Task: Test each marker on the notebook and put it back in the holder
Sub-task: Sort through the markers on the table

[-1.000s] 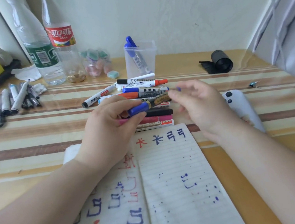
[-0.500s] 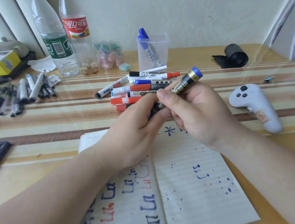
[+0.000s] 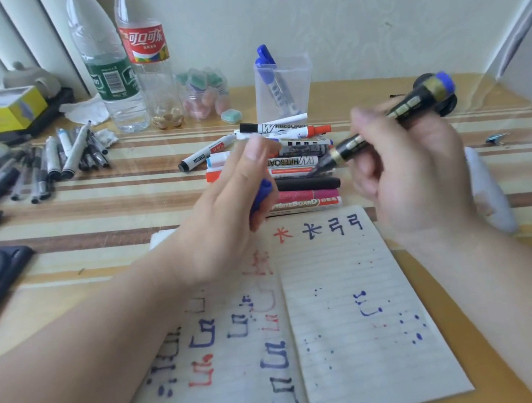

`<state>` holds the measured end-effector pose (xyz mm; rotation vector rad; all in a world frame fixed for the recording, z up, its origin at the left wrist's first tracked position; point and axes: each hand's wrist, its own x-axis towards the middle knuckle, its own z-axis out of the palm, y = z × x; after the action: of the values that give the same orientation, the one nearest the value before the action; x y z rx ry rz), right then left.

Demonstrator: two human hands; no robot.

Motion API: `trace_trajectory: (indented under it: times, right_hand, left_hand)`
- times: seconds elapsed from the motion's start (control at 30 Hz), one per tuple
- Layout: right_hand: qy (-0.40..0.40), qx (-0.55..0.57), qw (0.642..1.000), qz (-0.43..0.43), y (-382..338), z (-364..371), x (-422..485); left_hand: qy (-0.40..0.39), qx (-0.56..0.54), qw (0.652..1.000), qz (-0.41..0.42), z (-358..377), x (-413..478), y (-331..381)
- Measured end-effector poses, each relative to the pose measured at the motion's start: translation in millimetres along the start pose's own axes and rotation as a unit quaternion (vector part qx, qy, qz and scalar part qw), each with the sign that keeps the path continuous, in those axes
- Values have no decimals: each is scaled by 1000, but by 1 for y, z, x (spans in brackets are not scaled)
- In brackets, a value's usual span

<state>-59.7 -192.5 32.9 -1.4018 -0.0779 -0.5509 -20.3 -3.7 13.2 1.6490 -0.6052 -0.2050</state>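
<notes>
Marker pile [image 3: 293, 162] before holder [image 3: 300, 74], notebook page [image 3: 345, 295] unobstructed

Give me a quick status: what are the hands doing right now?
Left hand holds blue cap. Right hand grips uncapped marker, tip off notebook. Nothing blocks the page.

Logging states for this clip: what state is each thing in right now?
Black marker, uncapped, gripped by right hand.
Blue cap, off, held in left hand.
Notebook, open, pages marked.
Holder, upright, one blue marker inside.
Marker pile, capped, lying flat.
</notes>
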Motion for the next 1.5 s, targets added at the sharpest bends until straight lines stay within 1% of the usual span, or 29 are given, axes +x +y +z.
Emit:
trace_trajectory:
  times: [0.03,0.07,0.1,0.13,0.2,0.27,0.3,0.37,0.43,0.5,0.57,0.6,0.67,0.7,0.8,0.87,0.97,1.13,1.27,1.33,1.5]
  right_hand:
    - [36,14,999,-4,-4,-5,4]
    - [51,21,998,-2,-8,-10,8]
    - [41,13,999,7,-12,-14,10]
    - [6,-2,999,31,-16,-16,11]
    - [-104,-57,986,116,-28,-13,10]
    - [-220,-152,944,192,-41,-7,6]
    - [-259,-185,924,213,-47,-3,3]
    - [-283,-199,906,245,-52,2,0]
    - [-282,-195,902,264,-50,4,1]
    - [-275,-202,905,255,-40,6,2]
    - [-249,-189,920,238,-24,6,0]
    - [-231,-173,930,228,-16,6,-2]
    - [-209,-149,943,210,-2,4,-8]
    - [-206,-143,945,209,3,3,-11]
    - [-217,-131,942,222,11,-3,-16]
    - [-233,-134,936,226,11,-3,-16]
    - [-243,-156,934,209,12,-3,-15]
    - [-253,-198,933,164,16,-1,-18]
    - [-250,-225,928,160,17,3,-19]
    - [-245,-240,926,159,17,3,-18]
    - [-243,-254,925,147,18,3,-17]
  left_hand:
    - [17,-15,999,-23,-4,0,2]
    - [31,-29,998,-52,-6,-1,4]
    - [43,-41,995,-84,-7,-2,5]
    - [47,-40,992,-114,-9,-3,5]
    - [39,-15,987,-154,-10,-5,4]
    - [42,-28,984,-172,-8,-8,3]
    - [48,-45,982,-179,-6,-10,3]
    - [55,-61,979,-189,-3,-13,2]
    - [58,-65,979,-186,-2,-17,-1]
    - [78,-85,977,-179,-2,-20,-3]
    - [96,-75,977,-173,-4,-24,-4]
    - [92,-54,981,-162,-6,-28,-4]
    - [86,-26,988,-123,-8,-37,-7]
    - [90,-32,991,-97,-8,-40,-8]
    - [114,-52,991,-46,-7,-37,-13]
    - [120,-5,993,-9,-8,-32,-15]
    - [103,46,993,31,-12,-24,-18]
    - [103,80,991,27,-11,-24,-23]
    - [120,120,986,-4,-11,-24,-21]
    - [114,130,985,-18,-11,-25,-19]
    - [91,132,987,-10,-10,-25,-16]
